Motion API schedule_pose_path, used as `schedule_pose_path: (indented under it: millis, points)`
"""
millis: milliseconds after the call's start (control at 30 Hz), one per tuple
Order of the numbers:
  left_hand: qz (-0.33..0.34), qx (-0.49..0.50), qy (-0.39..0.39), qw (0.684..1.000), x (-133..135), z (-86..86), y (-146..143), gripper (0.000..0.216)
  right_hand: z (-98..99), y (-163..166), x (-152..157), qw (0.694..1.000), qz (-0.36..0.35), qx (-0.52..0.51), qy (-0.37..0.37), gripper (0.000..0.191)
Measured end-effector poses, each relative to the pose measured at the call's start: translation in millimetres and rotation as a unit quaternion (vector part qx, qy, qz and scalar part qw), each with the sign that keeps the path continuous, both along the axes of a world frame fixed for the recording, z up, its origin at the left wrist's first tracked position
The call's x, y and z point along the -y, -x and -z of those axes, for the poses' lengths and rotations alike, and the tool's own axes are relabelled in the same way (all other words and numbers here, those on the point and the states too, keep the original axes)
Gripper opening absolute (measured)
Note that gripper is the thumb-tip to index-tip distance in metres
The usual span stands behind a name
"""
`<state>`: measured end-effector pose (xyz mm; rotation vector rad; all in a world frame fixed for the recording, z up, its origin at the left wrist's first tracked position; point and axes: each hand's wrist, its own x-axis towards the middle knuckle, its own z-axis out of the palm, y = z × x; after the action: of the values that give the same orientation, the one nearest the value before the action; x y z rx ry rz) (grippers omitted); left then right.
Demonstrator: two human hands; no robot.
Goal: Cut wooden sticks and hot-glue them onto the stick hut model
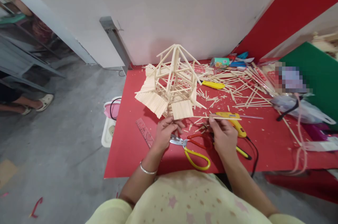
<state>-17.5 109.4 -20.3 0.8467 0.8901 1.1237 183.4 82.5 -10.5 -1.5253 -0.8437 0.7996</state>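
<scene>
A stick-built model house (171, 83) stands on the red table (132, 153). My left hand (165, 132) is closed just below the model's front roof panel, fingertips pinched near one end of a thin wooden stick (219, 118). My right hand (223, 134) pinches that same stick, which lies level and points right. Between the hands on the table lie yellow-handled scissors (192, 151) and red-handled pliers (196, 136). A yellow glue gun (233, 120) sits just behind my right hand.
Several loose sticks (237, 90) litter the table's back right. A yellow cutter (212, 84), a pink ruler (144, 132), a plastic bag (301, 109) and a green board (319, 72) are there too. A white bin (109, 125) stands left of the table. Another person's feet (39, 104) are at far left.
</scene>
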Motion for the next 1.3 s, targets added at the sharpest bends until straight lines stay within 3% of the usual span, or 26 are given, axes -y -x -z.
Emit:
schedule_pose_path:
  millis: [67,167,300,400,533,867,1300]
  points:
    - [0.0,0.003,0.001,1.0,0,0.5,1,0.019,-0.8,-1,-5,1.0,-0.004,-0.012,-0.001,0.034]
    - [0.007,0.005,0.017,1.0,1,2.9,1,0.024,-3.1,3,-13,0.993,-0.013,-0.12,0.0,0.036]
    - [0.014,-0.015,0.056,0.998,3,4.3,-1,0.025,2.5,17,-25,0.964,-0.032,-0.263,0.019,0.038]
    - [-0.015,-0.022,0.078,0.997,3,1.8,-3,0.022,8.9,26,-31,0.948,-0.055,-0.31,0.034,0.037]
    - [-0.092,0.01,0.067,0.993,1,0.3,-3,0.023,14.2,29,-33,0.944,-0.065,-0.322,0.034,0.033]
    - [-0.156,0.041,0.039,0.986,4,-2.6,-5,0.035,11.9,29,-30,0.937,-0.08,-0.339,0.008,0.03]
    - [-0.162,0.029,0.029,0.986,4,-2.6,-5,0.032,8.0,29,-30,0.938,-0.09,-0.335,0.002,0.029]
